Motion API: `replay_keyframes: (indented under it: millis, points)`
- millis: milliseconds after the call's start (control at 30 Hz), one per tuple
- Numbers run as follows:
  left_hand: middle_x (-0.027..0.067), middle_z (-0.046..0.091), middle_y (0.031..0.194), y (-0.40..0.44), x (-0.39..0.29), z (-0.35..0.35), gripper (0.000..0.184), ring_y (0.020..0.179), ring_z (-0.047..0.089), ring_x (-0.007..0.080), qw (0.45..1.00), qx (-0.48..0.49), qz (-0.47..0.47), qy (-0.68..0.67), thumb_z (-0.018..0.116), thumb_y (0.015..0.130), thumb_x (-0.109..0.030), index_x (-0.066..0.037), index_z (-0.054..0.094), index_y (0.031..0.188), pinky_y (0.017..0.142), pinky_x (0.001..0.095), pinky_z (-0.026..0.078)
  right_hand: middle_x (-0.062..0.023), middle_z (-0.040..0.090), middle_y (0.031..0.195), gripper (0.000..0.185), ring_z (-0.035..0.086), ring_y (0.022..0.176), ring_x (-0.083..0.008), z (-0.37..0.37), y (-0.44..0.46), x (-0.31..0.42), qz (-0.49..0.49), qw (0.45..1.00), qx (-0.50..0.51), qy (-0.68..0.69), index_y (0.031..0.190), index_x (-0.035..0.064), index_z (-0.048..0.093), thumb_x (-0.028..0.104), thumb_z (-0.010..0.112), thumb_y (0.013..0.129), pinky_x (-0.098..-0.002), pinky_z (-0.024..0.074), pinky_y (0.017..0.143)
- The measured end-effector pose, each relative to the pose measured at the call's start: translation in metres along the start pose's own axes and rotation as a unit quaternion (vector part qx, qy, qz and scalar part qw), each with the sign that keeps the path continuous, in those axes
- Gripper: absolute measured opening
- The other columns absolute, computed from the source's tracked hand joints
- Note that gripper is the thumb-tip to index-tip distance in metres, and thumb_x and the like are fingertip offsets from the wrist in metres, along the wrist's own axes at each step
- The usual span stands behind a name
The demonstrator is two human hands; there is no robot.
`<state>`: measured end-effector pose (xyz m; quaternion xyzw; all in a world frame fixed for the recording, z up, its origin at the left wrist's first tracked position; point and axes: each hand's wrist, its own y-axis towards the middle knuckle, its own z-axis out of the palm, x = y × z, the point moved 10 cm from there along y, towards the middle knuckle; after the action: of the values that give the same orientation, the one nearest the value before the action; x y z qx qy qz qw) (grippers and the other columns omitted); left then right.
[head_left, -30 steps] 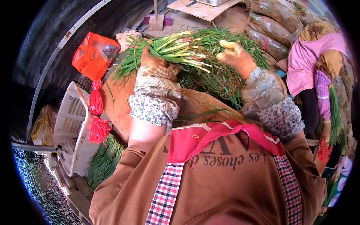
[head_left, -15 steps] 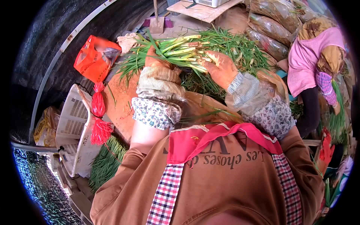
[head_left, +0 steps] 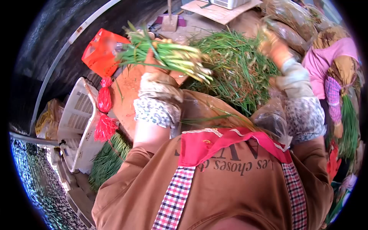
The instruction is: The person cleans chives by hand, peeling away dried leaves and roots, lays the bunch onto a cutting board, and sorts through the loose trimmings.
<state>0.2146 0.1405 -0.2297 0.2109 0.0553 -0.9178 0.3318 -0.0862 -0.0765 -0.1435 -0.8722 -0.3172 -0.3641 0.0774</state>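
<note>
The left hand (head_left: 153, 65) is wrapped around a bunch of green stalks (head_left: 180, 57), gripping it near the middle, with the leafy tips spreading to the left and the pale, whitish ends pointing right. The bunch is lifted above a brown surface (head_left: 126, 96), its pale ends reaching the left edge of a loose heap of greens (head_left: 237, 65). The right hand (head_left: 276, 49) is raised over the upper right side of that heap, well apart from the bunch — it is blurred, so whether its fingers are spread or pinching anything cannot be told. Clear plastic (head_left: 211, 107) lies between the heap and the red bib (head_left: 239, 143) on the person's chest.

Just left of the leafy tips sits an orange bag (head_left: 101, 53), and below it hangs a bundle of red strands (head_left: 105, 128), in front of a tilted white crate (head_left: 80, 122) with slotted sides. Another bundle of greens (head_left: 109, 159) lies beside the crate, near the person's left elbow. Beyond the heap, a shovel (head_left: 169, 23) stands with its blade down, near a pale board (head_left: 226, 14). Filled plastic bags (head_left: 293, 17) are piled at the upper right; below them a co-worker in a pink garment (head_left: 318, 67) bends over, one hand (head_left: 338, 130) next to long, hanging greens (head_left: 349, 126)
</note>
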Motion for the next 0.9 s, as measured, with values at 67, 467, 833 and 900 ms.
replay_keyframes:
  millis: [67, 467, 833, 900]
  points:
    - [0.0144, 0.058, 0.096, -0.032, 0.014, 0.035, 0.025, 0.091, 0.056, 0.0274, 0.997, 0.069, 0.02, -0.01, 0.056, 0.079, -0.025, -0.006, 0.053, 0.096, 0.085, 0.0399, 0.045, -0.0298, 0.036, 0.126, 0.112, 0.038, 0.119, -0.0332, 0.057, -0.006, -0.006, -0.007, 0.923, 0.123, -0.365, 0.132, -0.0094, 0.007, 0.047, 0.071, 0.06, -0.0314, 0.0313, 0.099]
    - [0.0217, 0.045, 0.121, -0.135, 0.107, 0.041, 0.077, 0.111, 0.045, 0.0334, 0.976, 0.155, -0.148, -0.035, 0.056, 0.074, -0.054, -0.004, 0.034, 0.128, 0.091, 0.0464, 0.042, -0.0083, 0.042, 0.118, 0.081, 0.04, 0.109, -0.0183, 0.229, -0.171, 0.061, -0.017, 0.802, 0.463, 0.376, 0.124, 0.0064, 0.033, 0.023, 0.079, 0.059, -0.0323, 0.0363, 0.09]
    - [0.0104, 0.06, 0.098, -0.089, 0.116, 0.065, 0.052, 0.082, 0.059, 0.0251, 0.988, 0.025, -0.152, -0.028, 0.053, 0.079, -0.047, -0.006, 0.052, 0.11, 0.073, 0.0407, 0.049, -0.0047, 0.057, 0.079, 0.039, 0.055, 0.071, -0.0133, 0.191, -0.14, 0.069, 0.0, 0.837, 0.288, 0.466, 0.1, 0.0025, 0.052, 0.013, 0.069, 0.066, -0.0282, 0.0469, 0.065]
    - [0.0139, 0.052, 0.116, -0.057, 0.118, 0.035, 0.061, 0.102, 0.052, 0.0275, 0.956, 0.214, -0.197, -0.047, 0.046, 0.082, -0.051, -0.004, 0.04, 0.122, 0.089, 0.0428, 0.041, -0.0083, 0.059, 0.076, 0.038, 0.059, 0.064, -0.0192, 0.172, -0.126, 0.062, 0.047, 0.791, 0.263, 0.551, 0.098, 0.0024, 0.051, 0.0, 0.066, 0.063, -0.0301, 0.0498, 0.06]
